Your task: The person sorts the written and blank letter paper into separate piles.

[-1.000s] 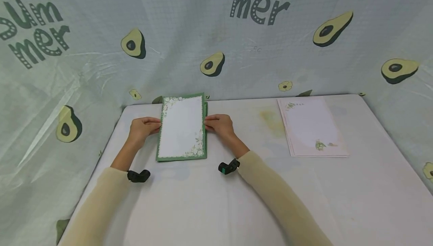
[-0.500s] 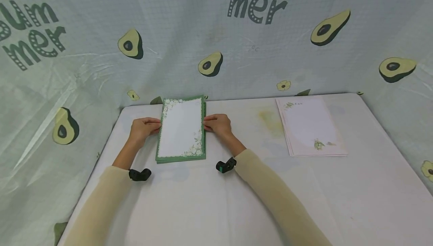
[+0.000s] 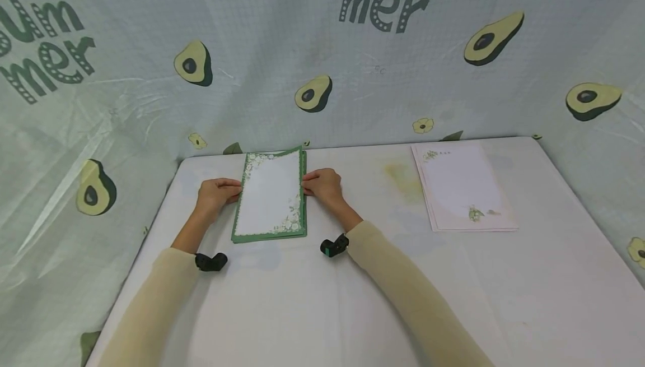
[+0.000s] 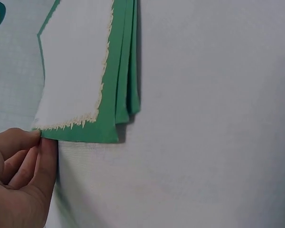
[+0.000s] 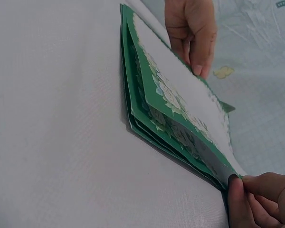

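A sheet of paper (image 3: 269, 193) with a green floral border and a white middle tops a small stack of like green-edged sheets (image 5: 147, 135). My left hand (image 3: 216, 196) pinches its left edge between thumb and fingers, as the left wrist view also shows. On the opposite side my right hand (image 3: 325, 187) pinches the right edge, with the thumb and a fingertip on the paper in the right wrist view. Between the two hands the top sheet bows a little, and its near corner stands apart from the sheets beneath.
Pale pink sheets (image 3: 466, 187) with a small floral print lie stacked on the right part of the white-covered table (image 3: 373, 300). Behind rises a light curtain (image 3: 252, 47) printed with avocados and lettering. A black wrist camera (image 3: 211, 262) sits on each forearm.
The far edge of the top sheet has dropped slightly and now curves. Both hands keep their hold on its sides and have barely moved.
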Demonstrator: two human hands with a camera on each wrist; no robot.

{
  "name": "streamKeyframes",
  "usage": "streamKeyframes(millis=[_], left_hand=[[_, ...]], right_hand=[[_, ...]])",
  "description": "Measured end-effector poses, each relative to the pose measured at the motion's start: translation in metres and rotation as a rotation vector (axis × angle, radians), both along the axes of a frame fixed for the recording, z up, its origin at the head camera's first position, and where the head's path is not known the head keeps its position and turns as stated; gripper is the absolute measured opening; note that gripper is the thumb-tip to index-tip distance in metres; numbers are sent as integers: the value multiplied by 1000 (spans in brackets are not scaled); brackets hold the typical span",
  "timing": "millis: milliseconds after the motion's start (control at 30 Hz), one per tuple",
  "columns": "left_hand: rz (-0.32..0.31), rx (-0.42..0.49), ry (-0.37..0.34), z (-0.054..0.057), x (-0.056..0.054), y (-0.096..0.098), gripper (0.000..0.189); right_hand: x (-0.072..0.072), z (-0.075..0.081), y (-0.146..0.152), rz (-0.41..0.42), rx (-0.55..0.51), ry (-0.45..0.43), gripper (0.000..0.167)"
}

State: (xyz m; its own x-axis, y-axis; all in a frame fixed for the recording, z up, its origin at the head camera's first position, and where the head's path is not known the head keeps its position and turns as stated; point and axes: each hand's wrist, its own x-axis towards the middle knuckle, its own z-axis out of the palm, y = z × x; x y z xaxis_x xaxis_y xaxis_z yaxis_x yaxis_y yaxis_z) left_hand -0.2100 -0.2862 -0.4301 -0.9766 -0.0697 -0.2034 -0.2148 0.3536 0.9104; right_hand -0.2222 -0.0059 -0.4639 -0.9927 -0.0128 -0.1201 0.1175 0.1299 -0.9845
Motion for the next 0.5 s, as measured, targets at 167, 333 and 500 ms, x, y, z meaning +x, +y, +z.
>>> streamKeyframes(millis=[167, 333, 500], left_hand=[[-2, 4, 8, -1, -2, 0, 32], [5, -18, 21, 1, 0, 2, 32], [1, -59, 11, 2, 2, 4, 30]], right_hand=[[3, 1, 1, -9, 27, -1, 10], [5, 1, 4, -18, 28, -4, 10], [4, 1, 4, -16, 52, 17, 8]])
